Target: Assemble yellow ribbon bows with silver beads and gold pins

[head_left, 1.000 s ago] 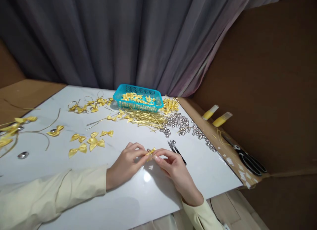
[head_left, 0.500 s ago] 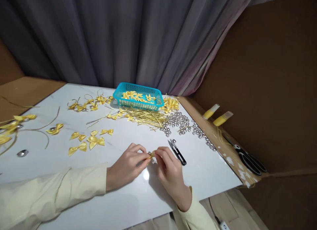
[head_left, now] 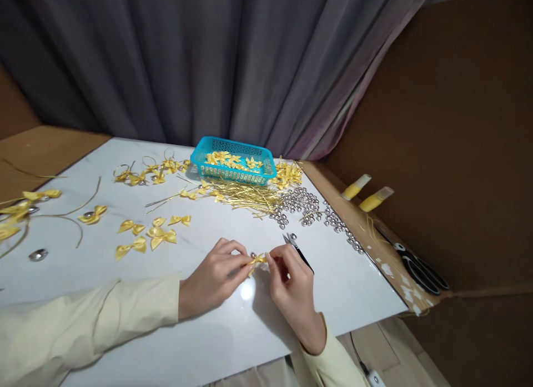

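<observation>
A small yellow ribbon bow (head_left: pixel 259 259) is pinched between my two hands above the white table (head_left: pixel 200 337). The fingertips of my left hand (head_left: pixel 220 273) grip its left side, where a small silver bead (head_left: pixel 253 255) shows. On the other side my right hand (head_left: pixel 291 287) holds the bow's right end between thumb and finger. Partly behind my right hand lie black thread snips (head_left: pixel 291 241), blades pointing away. Left of my hands, several loose yellow bows (head_left: pixel 162 237) rest on the table.
A turquoise basket (head_left: pixel 233 174) holding yellow bows stands at the back. Before it lie gold wire ties (head_left: pixel 254 197), with silver beads (head_left: pixel 302 201) to their right. Large black scissors (head_left: pixel 422 270) and two yellow-filled tubes (head_left: pixel 376 200) are at the right edge. Bows on cords (head_left: pixel 19 215) lie far left.
My right hand has shifted slightly right and turned, now partly covering the snips. More of the bow shows between the hands. My left hand is nearly still.
</observation>
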The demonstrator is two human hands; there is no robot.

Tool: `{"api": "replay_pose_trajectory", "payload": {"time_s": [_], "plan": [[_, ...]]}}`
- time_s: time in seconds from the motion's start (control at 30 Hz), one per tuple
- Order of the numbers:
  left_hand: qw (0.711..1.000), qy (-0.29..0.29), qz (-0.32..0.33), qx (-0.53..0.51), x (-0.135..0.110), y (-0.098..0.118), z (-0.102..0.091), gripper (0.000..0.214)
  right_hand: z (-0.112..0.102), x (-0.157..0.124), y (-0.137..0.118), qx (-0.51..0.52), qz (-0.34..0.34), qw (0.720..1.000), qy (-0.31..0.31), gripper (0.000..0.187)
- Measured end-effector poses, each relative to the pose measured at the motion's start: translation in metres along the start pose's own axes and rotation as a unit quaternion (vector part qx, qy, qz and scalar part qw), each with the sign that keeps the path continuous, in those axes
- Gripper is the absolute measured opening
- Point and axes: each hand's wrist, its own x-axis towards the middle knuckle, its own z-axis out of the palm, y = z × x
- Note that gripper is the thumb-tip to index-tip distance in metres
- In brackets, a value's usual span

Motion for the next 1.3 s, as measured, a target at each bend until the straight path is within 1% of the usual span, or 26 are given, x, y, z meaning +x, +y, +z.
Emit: {"api": "replay_pose_trajectory", "payload": {"time_s": [0.1,0.17,0.23,0.3,0.37,0.47,0.53,0.57,0.67,0.73,0.77,0.8,0.83,0.87,1.0,1.07,1.17,1.23,1.3], "plan": [[0.999,0.009,-0.035,-0.001,0.001,-0.001,-0.001,0.016,0.000,-0.002,0.000,0.006,-0.033,0.999,0.013,0.017],[0.998,0.011,-0.069,-0.002,0.002,-0.002,-0.001,0.015,0.000,-0.002,0.000,0.008,-0.057,0.998,0.011,0.019],[0.995,0.007,-0.102,-0.009,0.003,-0.004,-0.001,0.014,-0.001,-0.003,0.000,0.015,-0.078,0.997,-0.005,0.020],[0.992,-0.002,-0.125,-0.015,0.004,-0.006,-0.001,0.015,-0.002,-0.002,-0.001,0.034,-0.079,0.995,-0.042,0.019],[0.990,-0.006,-0.138,-0.019,0.004,-0.006,-0.001,0.015,-0.004,0.000,-0.003,0.062,-0.050,0.992,-0.097,0.017],[0.990,-0.008,-0.137,-0.015,0.004,-0.006,-0.001,0.015,-0.007,0.004,-0.007,0.137,0.037,0.975,-0.168,0.018],[0.993,-0.007,-0.120,-0.007,0.003,-0.005,-0.001,0.015,-0.009,0.007,-0.009,0.223,0.100,0.951,-0.191,0.021],[0.994,-0.004,-0.109,-0.003,0.003,-0.005,-0.001,0.016,-0.011,0.008,-0.009,0.271,0.135,0.931,-0.201,0.023],[0.996,0.004,-0.085,0.006,0.002,-0.005,-0.001,0.018,-0.015,0.012,-0.010,0.389,0.254,0.854,-0.236,0.028],[0.997,0.003,-0.082,0.009,0.002,-0.005,0.000,0.018,-0.017,0.013,-0.009,0.428,0.323,0.806,-0.250,0.031],[0.997,0.002,-0.082,0.011,0.002,-0.005,0.000,0.018,-0.018,0.014,-0.009,0.437,0.346,0.791,-0.254,0.032],[0.996,0.003,-0.084,0.012,0.002,-0.005,0.000,0.017,-0.018,0.014,-0.009,0.440,0.359,0.783,-0.253,0.032],[0.996,0.003,-0.086,0.014,0.002,-0.005,0.000,0.017,-0.018,0.014,-0.009,0.438,0.366,0.783,-0.248,0.031],[0.996,0.004,-0.089,0.016,0.002,-0.005,0.000,0.016,-0.018,0.014,-0.010,0.430,0.364,0.791,-0.237,0.031],[0.995,-0.005,-0.092,0.024,0.002,-0.005,0.000,0.018,-0.016,0.011,-0.010,0.362,0.327,0.852,-0.188,0.025],[0.996,-0.011,-0.079,0.028,0.003,-0.004,0.000,0.019,-0.013,0.010,-0.009,0.320,0.303,0.881,-0.174,0.021],[0.998,-0.020,-0.047,0.036,0.004,-0.002,-0.001,0.022,-0.009,0.009,-0.008,0.253,0.255,0.924,-0.129,0.017],[0.998,-0.025,-0.028,0.040,0.004,-0.001,-0.002,0.023,-0.007,0.008,-0.006,0.212,0.233,0.943,-0.104,0.016],[0.999,-0.025,-0.019,0.041,0.004,0.000,-0.002,0.022,-0.005,0.006,-0.006,0.186,0.221,0.952,-0.096,0.016]]}}
